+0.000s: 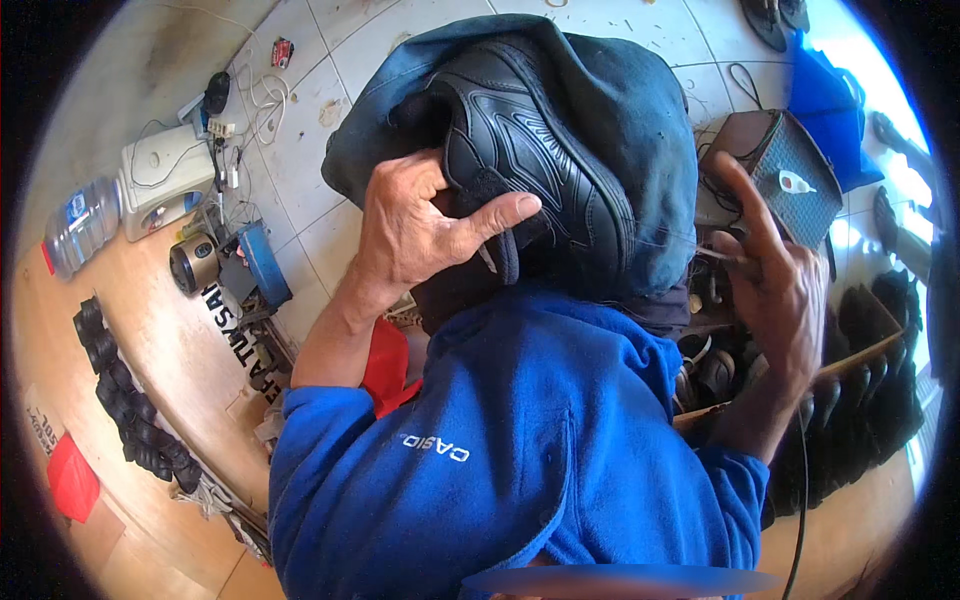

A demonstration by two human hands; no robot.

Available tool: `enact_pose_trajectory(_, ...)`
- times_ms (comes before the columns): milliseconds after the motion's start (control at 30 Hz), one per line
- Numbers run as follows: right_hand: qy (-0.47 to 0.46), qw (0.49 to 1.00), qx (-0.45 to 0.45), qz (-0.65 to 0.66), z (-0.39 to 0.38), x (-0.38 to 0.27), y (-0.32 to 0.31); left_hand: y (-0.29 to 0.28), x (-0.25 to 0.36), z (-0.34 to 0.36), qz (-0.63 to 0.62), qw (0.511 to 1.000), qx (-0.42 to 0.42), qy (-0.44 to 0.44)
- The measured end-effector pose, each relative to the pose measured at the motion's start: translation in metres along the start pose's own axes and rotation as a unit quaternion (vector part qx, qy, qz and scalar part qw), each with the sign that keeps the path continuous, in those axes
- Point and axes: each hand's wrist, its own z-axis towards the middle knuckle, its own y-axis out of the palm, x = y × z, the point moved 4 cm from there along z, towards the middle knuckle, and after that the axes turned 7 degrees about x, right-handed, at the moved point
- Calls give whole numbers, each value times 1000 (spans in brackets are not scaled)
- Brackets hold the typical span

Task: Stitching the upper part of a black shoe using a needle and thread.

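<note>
1. Nearest us, at centre: one blue pullover (520, 420), white stitched lettering on the front.
2. Beyond it, left: our left hand (415, 225), gripping one black shoe (545, 150), thumb over its strap, other fingers partly hidden.
3. Centre: the same shoe, patterned on its side, resting over our lap.
4. Right: our right hand (782, 290), raised apart from the shoe, index finger extended; fine thread (665, 238) runs from the shoe toward it. Whether the fingers pinch that thread, we cannot tell.
5. Under and around the shoe: dark blue cloth (660, 150).
6. Farther, right: one box (765, 150), textured top, bearing one small white item (797, 182).
7. Far left: one white appliance (160, 170), clear plastic bottle (85, 225) beside it.
8. Far right: one blue bag (825, 110); beyond, dark sandals (765, 24).
</note>
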Motion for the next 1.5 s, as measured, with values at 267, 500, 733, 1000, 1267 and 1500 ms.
enact_pose_trajectory(267, -29, 936, 316, -156, -14, 27, -3, -58, -1, 4, 117, 992, -19, 46)
enact_pose_trajectory(500, 156, 910, 261, 283, -1, 37, 12, -110, -51, -21, 133, 980, 78, -121)
enact_pose_trajectory(733, 7, 911, 91, 403, 7, -7, 22, -177, -138, -47, -194, 916, 234, -262)
enact_pose_trajectory(1000, -80, 959, 36, 270, 27, -39, 41, -120, -117, 13, -758, 615, 84, -202)
enact_pose_trajectory(1267, -18, 973, 45, 225, 20, -28, 55, -157, -181, 10, -589, 716, 278, -253)
enact_pose_trajectory(1500, -82, 962, 187, 183, -8, -7, 37, -25, -24, -17, -416, 887, -41, -197)
